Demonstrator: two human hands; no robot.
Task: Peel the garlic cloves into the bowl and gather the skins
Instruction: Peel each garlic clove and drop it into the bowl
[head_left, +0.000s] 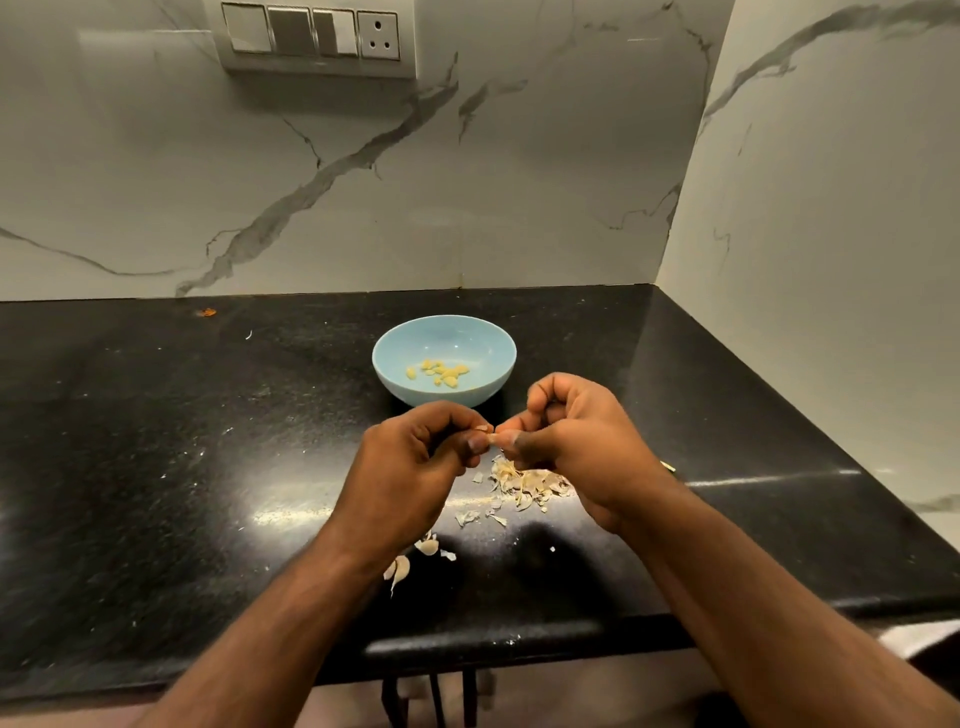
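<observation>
Our left hand (415, 457) curls its fingers and pinches one end of the garlic clove (488, 436); our right hand (566, 441) pinches the other, so the clove lies between the fingertips, its long axis seemingly left to right, though mostly hidden. The bowl (395, 343) sits just beyond both hands, slightly nearer the right, with the skins (524, 483) beneath it.

No legible text, labels, brand marks or nos. anywhere: switch panel (317, 36) on the wall and bowl (395, 374) are both unmarked.
</observation>
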